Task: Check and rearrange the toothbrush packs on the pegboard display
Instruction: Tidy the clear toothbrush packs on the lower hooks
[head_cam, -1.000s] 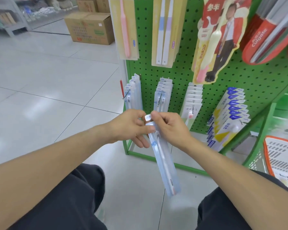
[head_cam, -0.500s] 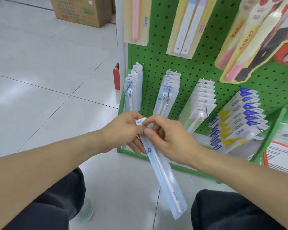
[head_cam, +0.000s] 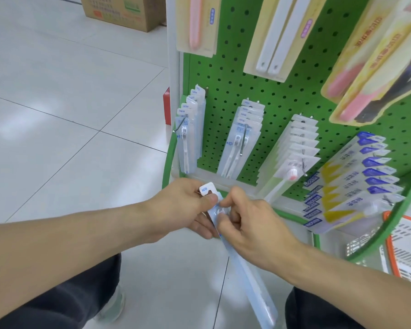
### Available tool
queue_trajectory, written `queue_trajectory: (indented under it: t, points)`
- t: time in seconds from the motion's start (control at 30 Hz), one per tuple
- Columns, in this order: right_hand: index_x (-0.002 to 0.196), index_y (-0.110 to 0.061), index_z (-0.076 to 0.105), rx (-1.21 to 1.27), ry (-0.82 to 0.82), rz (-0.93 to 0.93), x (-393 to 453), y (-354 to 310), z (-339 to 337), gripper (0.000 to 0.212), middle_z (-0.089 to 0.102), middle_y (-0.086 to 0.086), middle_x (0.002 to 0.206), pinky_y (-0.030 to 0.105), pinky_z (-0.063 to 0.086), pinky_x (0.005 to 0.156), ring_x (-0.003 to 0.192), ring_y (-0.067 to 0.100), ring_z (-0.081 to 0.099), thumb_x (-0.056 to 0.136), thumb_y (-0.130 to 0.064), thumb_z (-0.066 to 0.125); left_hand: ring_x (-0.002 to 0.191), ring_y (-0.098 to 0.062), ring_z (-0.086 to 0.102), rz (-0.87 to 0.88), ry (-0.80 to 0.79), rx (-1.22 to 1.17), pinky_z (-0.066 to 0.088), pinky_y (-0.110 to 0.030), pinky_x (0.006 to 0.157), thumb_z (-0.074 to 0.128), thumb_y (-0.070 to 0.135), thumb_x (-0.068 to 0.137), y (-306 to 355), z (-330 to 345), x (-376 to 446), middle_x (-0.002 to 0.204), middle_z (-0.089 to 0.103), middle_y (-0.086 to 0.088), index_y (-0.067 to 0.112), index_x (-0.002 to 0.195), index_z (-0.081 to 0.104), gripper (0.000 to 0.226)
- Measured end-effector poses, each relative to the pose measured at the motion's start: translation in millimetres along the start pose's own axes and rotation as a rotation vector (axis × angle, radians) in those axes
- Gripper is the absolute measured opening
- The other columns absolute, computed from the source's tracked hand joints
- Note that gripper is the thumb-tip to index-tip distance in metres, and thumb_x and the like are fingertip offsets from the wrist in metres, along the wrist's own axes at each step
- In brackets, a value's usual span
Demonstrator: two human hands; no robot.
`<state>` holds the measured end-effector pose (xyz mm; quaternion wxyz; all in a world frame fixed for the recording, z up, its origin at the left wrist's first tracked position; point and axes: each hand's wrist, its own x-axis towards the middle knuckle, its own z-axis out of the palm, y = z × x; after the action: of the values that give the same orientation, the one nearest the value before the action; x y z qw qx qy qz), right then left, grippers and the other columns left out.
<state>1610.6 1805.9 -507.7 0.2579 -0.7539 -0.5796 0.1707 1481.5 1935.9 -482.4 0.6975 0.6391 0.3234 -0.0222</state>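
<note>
Both hands on one toothbrush pack (head_cam: 244,269), held off the hooks, below and in front of the green pegboard (head_cam: 282,91). Left hand (head_cam: 185,210): thumb pressed on the pack just under its white hang tab (head_cam: 205,188), fingers curled beneath. Right hand (head_cam: 249,224): fingers curled, pinching the pack's upper part just beside the left thumb. The pack is clear with a pale blue brush inside; it runs tab-up at the hands, slanting down and to the right toward the floor (head_cam: 69,103), lower end between the person's dark trouser legs (head_cam: 64,302).

On the pegboard's lower row, left to right:
- clear packs (head_cam: 190,129) at the board's left edge, hook end showing in front
- second row of clear packs (head_cam: 242,141), just right of those
- frosted packs (head_cam: 292,153), front one showing a brush head with red bristles
- blue-and-yellow packs (head_cam: 349,181), fanned out at the right

Upper row of the board: beige card with a pink brush (head_cam: 197,22), beige card with two white brushes (head_cam: 278,36), yellow-edged packs (head_cam: 375,60) tilted at far right.

Left of the pegboard, well back on the floor: cardboard box (head_cam: 124,10). Small red item (head_cam: 166,105) behind the board's left edge; can't tell what it is. Low right of the board: orange-rimmed printed sheet (head_cam: 406,250).
</note>
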Motion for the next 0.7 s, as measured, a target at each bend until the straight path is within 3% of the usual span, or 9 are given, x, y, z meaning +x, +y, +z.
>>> queue_trajectory:
  t: [0.07,0.17,0.23,0.33,0.47,0.53,0.7]
  points:
    - [0.082,-0.025,0.042,0.040,0.049,0.031,0,-1,-3,0.019,0.055,-0.013,0.053,0.023,0.035,0.049,0.054,0.016,0.051,0.092,-0.037,0.052,0.073,-0.029,0.073,0.024,0.004,0.024,0.060,-0.031,0.066,0.051,0.019,0.105,0,4,1,0.086,0.072,-0.023,0.001,0.094,0.064,0.025]
    - [0.075,-0.021,0.046,0.079,0.130,0.054,6,0,-8,0.024,0.058,-0.002,0.054,0.021,0.036,0.047,0.052,0.019,0.050,0.092,-0.029,0.061,0.069,-0.022,0.070,0.010,0.009,-0.031,0.061,-0.030,0.067,0.052,0.030,0.104,3,7,4,0.081,0.071,-0.016,0.002,0.089,0.069,0.036]
    - [0.074,-0.020,0.048,0.114,0.166,0.090,10,1,-12,0.024,0.059,0.002,0.053,0.023,0.037,0.046,0.050,0.020,0.051,0.094,-0.026,0.062,0.075,-0.020,0.070,-0.009,-0.043,-0.064,0.060,-0.032,0.075,0.050,0.036,0.103,6,8,5,0.089,0.074,-0.015,-0.002,0.099,0.072,0.044]
    - [0.081,-0.019,0.052,0.242,0.179,0.169,14,2,-20,0.019,0.063,0.010,0.055,0.037,0.047,0.047,0.043,0.024,0.054,0.098,-0.026,0.058,0.100,-0.031,0.072,-0.021,-0.178,-0.023,0.060,-0.038,0.089,0.049,0.032,0.105,8,8,4,0.111,0.074,-0.016,-0.003,0.115,0.069,0.042]
    - [0.089,-0.022,0.055,0.444,0.183,0.221,17,2,-22,0.013,0.064,0.010,0.057,0.026,0.044,0.045,0.043,0.020,0.060,0.099,-0.028,0.061,0.101,-0.034,0.073,0.032,-0.151,-0.015,0.061,-0.037,0.086,0.053,0.011,0.103,10,7,4,0.108,0.074,-0.022,-0.008,0.112,0.066,0.024]
    - [0.095,-0.025,0.057,0.502,0.130,0.200,17,2,-20,0.014,0.066,0.006,0.059,0.023,0.045,0.049,0.048,0.018,0.062,0.093,-0.030,0.070,0.095,-0.029,0.075,0.040,-0.106,-0.004,0.061,-0.037,0.086,0.052,0.004,0.102,8,5,5,0.101,0.076,-0.019,-0.001,0.104,0.069,0.018]
    - [0.109,-0.030,0.065,0.275,0.103,0.064,11,9,-10,0.033,0.062,-0.006,0.065,0.013,0.043,0.059,0.055,0.007,0.055,0.082,-0.020,0.082,0.093,-0.027,0.074,-0.022,0.034,0.011,0.060,-0.041,0.088,0.049,0.004,0.103,-7,-1,9,0.096,0.076,-0.014,0.003,0.109,0.067,0.019]
